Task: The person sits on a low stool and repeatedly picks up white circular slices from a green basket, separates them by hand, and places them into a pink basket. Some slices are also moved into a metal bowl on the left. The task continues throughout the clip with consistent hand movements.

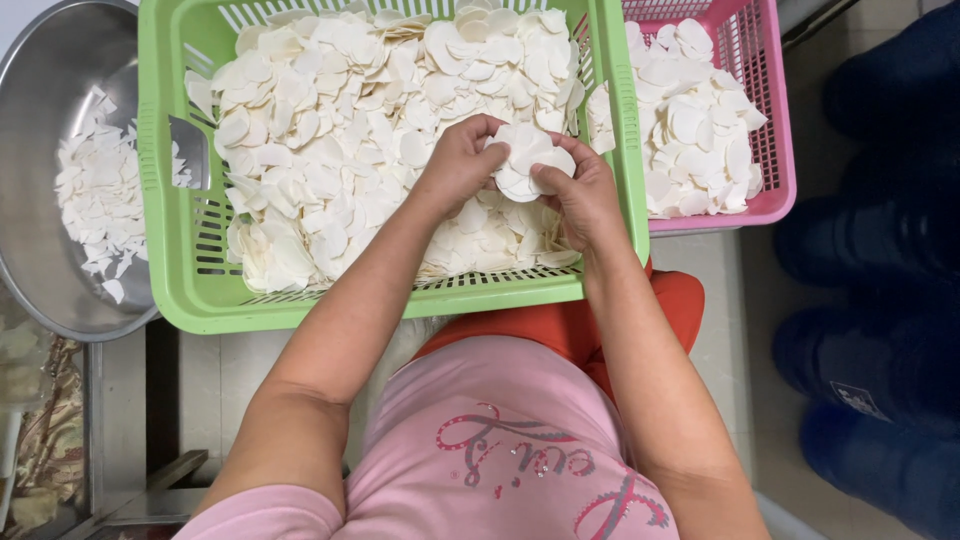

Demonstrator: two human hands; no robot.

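A small stack of white round slices (528,160) sat above the green basket (180,260), pinched between the left hand (460,160) and right hand (582,190), fingers curled around it. Right of the green basket stood a pink basket (775,120) of slices; left, a metal bowl (40,90) of broken pieces.

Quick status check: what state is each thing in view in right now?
Left hand: gripping the stack of white discs.
Right hand: gripping the same stack.
Green basket: heaped with discs.
Pink basket: partly filled.
Metal bowl: holds broken white pieces.
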